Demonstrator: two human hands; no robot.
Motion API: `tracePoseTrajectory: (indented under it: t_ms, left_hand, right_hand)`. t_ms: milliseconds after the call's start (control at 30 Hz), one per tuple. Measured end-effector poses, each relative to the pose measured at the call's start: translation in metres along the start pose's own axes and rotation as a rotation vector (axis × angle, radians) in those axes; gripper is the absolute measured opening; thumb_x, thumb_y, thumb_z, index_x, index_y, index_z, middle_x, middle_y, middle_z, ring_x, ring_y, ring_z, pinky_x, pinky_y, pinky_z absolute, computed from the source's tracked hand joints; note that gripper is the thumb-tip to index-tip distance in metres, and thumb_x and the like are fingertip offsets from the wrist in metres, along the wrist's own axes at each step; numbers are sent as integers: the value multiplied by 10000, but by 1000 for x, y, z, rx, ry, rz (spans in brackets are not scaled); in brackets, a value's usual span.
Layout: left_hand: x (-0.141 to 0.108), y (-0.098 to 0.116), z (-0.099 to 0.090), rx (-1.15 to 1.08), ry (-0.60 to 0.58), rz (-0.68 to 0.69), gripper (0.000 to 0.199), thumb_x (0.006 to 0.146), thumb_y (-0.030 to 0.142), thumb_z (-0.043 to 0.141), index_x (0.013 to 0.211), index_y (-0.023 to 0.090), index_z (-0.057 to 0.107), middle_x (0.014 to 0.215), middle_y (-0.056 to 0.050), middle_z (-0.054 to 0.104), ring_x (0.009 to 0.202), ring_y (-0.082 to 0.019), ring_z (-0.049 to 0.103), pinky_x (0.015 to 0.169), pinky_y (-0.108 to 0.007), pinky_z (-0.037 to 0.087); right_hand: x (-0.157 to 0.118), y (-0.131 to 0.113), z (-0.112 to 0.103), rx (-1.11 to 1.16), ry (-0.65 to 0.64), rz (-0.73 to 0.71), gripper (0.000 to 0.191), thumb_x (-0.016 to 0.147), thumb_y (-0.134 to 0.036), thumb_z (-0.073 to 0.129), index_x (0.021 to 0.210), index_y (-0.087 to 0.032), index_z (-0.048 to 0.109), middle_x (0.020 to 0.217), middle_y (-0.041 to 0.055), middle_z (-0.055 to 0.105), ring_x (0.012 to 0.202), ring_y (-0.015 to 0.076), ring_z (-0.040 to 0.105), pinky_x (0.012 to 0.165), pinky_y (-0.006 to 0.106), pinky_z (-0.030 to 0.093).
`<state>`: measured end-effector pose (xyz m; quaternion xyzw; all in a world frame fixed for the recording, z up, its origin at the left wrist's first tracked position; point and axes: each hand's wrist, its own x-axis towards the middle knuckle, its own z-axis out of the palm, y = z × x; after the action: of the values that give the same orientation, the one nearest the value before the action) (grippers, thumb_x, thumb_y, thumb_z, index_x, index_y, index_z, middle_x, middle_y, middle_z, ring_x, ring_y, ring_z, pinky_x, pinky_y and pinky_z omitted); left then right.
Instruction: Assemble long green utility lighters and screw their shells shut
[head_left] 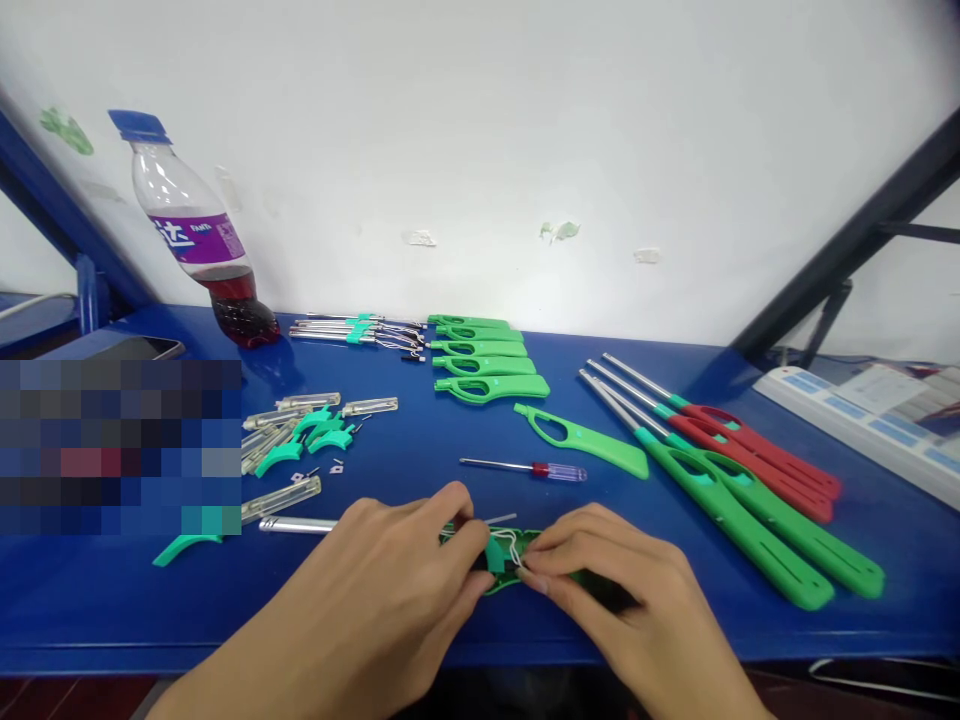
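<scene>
An open green gas lighter handle shell [531,541] lies near the table's front edge, its long metal tube [296,525] pointing left. My left hand [412,580] is closed around the shell's left part, fingers at the teal trigger [495,555]. Thin white wires [514,543] loop up out of the shell. The fingertips of my right hand [630,580] are pinched together at the wires, against the shell's right part. Both hands cover much of the shell, so its inner parts are mostly hidden. Behind it rests a screwdriver [559,471] with a purple handle.
Several green handle shells [491,387] stand in a row behind, beside metal tubes with wires [337,333]. Clear fuel tanks [281,497] and teal triggers [279,459] lie left. Assembled lighters [742,520], a power strip [840,420] and a Fanta bottle [199,235] flank the area.
</scene>
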<state>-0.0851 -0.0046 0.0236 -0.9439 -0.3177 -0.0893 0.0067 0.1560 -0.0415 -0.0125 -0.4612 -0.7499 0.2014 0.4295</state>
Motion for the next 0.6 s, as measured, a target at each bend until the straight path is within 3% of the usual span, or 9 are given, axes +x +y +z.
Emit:
tracePoseTrajectory:
  t_ms: [233,433,600]
  left_hand:
    - [-6,-17,0,-18,97,-64,310,1080,120,455,1179,240,723,1135,-62,705,813,-219,651,568,-349,320]
    - [-3,-29,-8,-21,-37,-89,312,1021,50,539,951,238,779,1024,-36,721,818,-222,667,559,-348,306]
    - [-7,-29,-3,-49,14,-73,313,1069,112,523,969,252,784,974,-32,720,767,-221,658,574,-353,317]
  right_hand:
    - [-1,0,1,19,4,8,133,961,-151,803,921,-277,808,913,-31,829,853,151,795,793,209,636]
    - [-4,0,0,6,-9,20,113,976,-179,795,945,-287,809,932,-22,833,864,165,799,795,229,643]
    - [-1,1,1,6,-6,24,122,981,-176,785,945,-289,812,923,-20,832,854,167,797,784,232,645]
